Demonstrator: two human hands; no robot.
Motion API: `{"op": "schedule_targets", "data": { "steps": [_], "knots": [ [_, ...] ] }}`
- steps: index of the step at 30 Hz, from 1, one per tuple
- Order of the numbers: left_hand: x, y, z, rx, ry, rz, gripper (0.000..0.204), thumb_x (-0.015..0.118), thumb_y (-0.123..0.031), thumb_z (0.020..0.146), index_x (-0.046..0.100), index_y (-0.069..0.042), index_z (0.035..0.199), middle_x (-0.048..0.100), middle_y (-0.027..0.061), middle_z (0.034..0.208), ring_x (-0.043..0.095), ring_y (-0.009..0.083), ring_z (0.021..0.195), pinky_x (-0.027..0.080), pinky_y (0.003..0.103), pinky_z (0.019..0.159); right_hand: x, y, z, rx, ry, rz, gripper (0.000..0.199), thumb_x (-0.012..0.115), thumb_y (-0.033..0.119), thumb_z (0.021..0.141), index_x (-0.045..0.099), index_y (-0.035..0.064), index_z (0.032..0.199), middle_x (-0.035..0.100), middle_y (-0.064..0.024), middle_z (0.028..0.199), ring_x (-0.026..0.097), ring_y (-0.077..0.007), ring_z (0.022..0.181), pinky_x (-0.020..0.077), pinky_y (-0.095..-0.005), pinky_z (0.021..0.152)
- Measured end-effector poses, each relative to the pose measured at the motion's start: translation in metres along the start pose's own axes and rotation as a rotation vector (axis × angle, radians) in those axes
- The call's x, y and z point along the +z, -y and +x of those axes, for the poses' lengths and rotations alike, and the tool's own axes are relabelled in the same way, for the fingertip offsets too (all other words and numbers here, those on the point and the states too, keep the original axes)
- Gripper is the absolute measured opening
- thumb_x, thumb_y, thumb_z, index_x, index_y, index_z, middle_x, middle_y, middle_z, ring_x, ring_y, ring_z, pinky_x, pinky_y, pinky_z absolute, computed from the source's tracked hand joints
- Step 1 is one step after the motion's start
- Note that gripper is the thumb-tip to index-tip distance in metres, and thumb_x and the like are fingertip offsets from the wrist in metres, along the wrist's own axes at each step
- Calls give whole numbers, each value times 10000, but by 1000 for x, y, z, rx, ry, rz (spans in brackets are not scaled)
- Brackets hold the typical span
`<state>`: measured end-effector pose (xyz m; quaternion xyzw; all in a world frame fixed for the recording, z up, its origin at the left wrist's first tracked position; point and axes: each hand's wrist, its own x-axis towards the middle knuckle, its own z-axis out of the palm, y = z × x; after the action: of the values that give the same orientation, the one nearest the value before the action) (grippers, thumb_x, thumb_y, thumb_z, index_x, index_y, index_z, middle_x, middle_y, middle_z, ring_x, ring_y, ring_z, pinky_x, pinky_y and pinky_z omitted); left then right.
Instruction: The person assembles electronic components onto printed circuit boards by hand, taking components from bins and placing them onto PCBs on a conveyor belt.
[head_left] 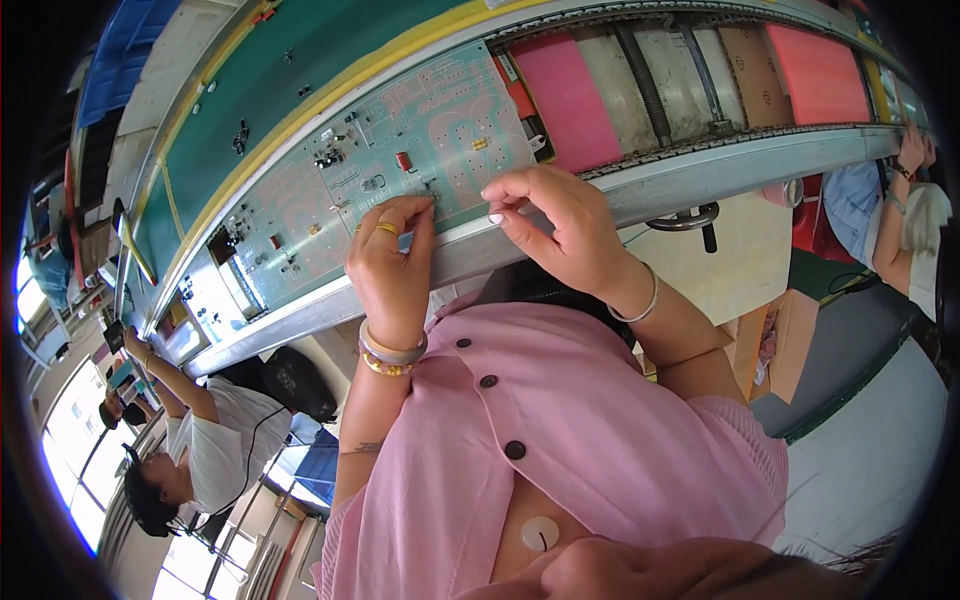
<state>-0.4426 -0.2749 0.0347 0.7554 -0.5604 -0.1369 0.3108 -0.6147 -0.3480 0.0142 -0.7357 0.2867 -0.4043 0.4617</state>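
Note:
A pale green circuit board (400, 115) lies on the conveyor in front of me, with several small parts standing on it. My left hand (388, 262) is over its near edge, thumb and fingers pinched together. A tiny part may be at those fingertips, but it is too small to make out. To its right, my right hand (562, 225) hovers by the metal rail (640, 195), fingers loosely curled. Its thumb and index tips are apart, with nothing seen between them. A red component (403, 161) and a yellow component (480, 144) sit on the board beyond my hands.
Beyond the conveyor runs a green surface (330, 60) edged with yellow. Pink sheets (565, 100) lie to the right on the line. A co-worker (225, 440) reaches to the line at left; another person's arm (893, 210) shows at far right. An open carton (790, 345) stands below right.

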Motion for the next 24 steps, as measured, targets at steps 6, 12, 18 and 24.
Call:
{"op": "schedule_targets", "data": {
  "steps": [6, 12, 18, 24],
  "knots": [
    [-1, -2, 3, 13, -12, 55, 108, 680, 16, 778, 677, 7, 886, 640, 73, 846, 602, 129, 678, 488, 245, 642, 0, 3, 2, 5, 2, 14, 167, 630, 31, 829, 594, 26, 991, 635, -77, 837, 640, -194, 744, 514, -289, 678],
    [0, -1, 8, -25, -26, 23, 118, 708, -1, 746, 677, -15, 859, 552, 77, 823, 559, 181, 659, 470, 295, 605, 4, 1, 7, 4, 46, -107, 242, 659, 42, 771, 582, 69, 999, 623, -37, 805, 614, -213, 758, 494, -328, 673],
    [-1, 4, 7, -15, -24, -10, 124, 722, -8, 734, 679, -19, 850, 545, 73, 814, 559, 180, 659, 466, 294, 602, 6, 5, 6, 41, 113, -204, 261, 677, 65, 744, 572, 87, 983, 619, -23, 806, 597, -222, 786, 484, -345, 680],
    [1, 7, 9, 52, -12, 21, 126, 730, -13, 707, 681, -37, 820, 554, 72, 801, 566, 224, 688, 462, 321, 614, 8, 7, 8, 54, 139, -274, 265, 683, 69, 738, 576, 87, 979, 632, -24, 845, 592, -227, 821, 475, -356, 715]
  ]
}}
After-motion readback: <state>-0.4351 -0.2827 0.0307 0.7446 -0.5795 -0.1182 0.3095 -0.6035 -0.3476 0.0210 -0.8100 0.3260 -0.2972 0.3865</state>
